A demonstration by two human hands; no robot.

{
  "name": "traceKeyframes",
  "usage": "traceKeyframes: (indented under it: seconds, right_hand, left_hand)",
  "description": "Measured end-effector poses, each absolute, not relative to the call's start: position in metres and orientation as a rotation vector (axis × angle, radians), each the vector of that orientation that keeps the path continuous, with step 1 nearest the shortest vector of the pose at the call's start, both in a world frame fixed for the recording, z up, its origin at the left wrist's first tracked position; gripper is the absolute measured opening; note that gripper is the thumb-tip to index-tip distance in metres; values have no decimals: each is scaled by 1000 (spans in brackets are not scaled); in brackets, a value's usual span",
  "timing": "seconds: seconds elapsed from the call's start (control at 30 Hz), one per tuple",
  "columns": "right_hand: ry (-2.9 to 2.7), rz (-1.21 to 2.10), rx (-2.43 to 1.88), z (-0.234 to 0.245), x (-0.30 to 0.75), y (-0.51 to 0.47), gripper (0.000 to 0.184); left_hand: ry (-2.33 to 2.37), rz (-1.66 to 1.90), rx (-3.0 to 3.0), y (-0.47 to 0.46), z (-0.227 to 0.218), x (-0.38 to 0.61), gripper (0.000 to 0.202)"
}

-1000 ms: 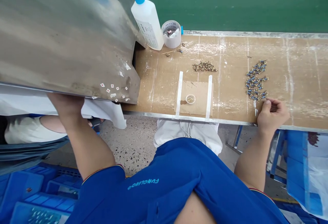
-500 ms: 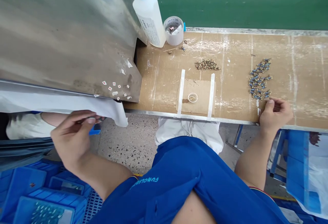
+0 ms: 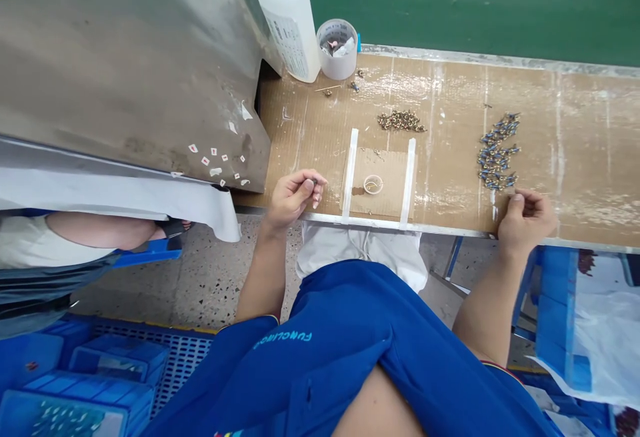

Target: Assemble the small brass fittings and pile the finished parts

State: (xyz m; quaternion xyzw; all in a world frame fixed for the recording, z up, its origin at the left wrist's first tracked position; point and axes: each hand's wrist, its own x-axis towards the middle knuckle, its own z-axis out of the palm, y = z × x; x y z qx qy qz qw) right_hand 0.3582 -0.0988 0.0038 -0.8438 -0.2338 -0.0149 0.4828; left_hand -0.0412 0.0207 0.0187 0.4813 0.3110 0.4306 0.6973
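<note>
My left hand [image 3: 293, 197] is above the bench's front edge, left of a taped cardboard square [image 3: 395, 200]. Its fingers are closed, with a small dark piece at the fingertips, too small to name. On the square stands a small round cup [image 3: 373, 184] with a thin bent piece inside. My right hand [image 3: 529, 218] rests by the front edge with curled fingers; what they hold, if anything, is hidden. Just beyond it lies a pile of small blue-and-gold metal parts [image 3: 497, 154]. A second pile of small brass-coloured parts [image 3: 401, 120] lies behind the square.
A white bottle with a blue cap [image 3: 289, 20] and a tape roll with scraps inside [image 3: 338, 50] stand at the back. A metal housing [image 3: 125, 57] borders the left. Another person's arm [image 3: 103, 230] shows at far left, with blue bins [image 3: 120, 357] below.
My left hand has swung from the far left, off the bench, rightward to beside the cardboard square, still pinching a small dark piece. My right hand stays by the blue-and-gold pile. The view has shifted slightly.
</note>
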Motion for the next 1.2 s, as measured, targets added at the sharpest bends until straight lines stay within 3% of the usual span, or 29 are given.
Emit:
traceKeyframes:
  seconds: [0.33, 0.4, 0.53, 0.7, 0.9, 1.2]
  right_hand:
    - [-494, -59, -1682, 8, 352, -93, 6]
    - [-629, -2, -1647, 13, 332, -86, 11]
    - [-962, 373, -1598, 17, 271, -70, 28]
    - [-1219, 915, -1486, 10, 214, -55, 33]
    - [-1372, 738, -1503, 12, 207, -45, 14]
    - [-1733, 562, -1413, 23, 202, -27, 14]
  left_hand:
    - [560, 882, 910, 18, 4, -8, 42]
    - [548, 877, 918, 15, 1, -4, 42]
    - [580, 832, 962, 11, 0, -5, 38]
    - [645, 763, 1057, 6, 4, -7, 30]
    - [618, 825, 1253, 6, 1, -5, 22]
    - [679, 717, 1315, 4, 2, -6, 30]
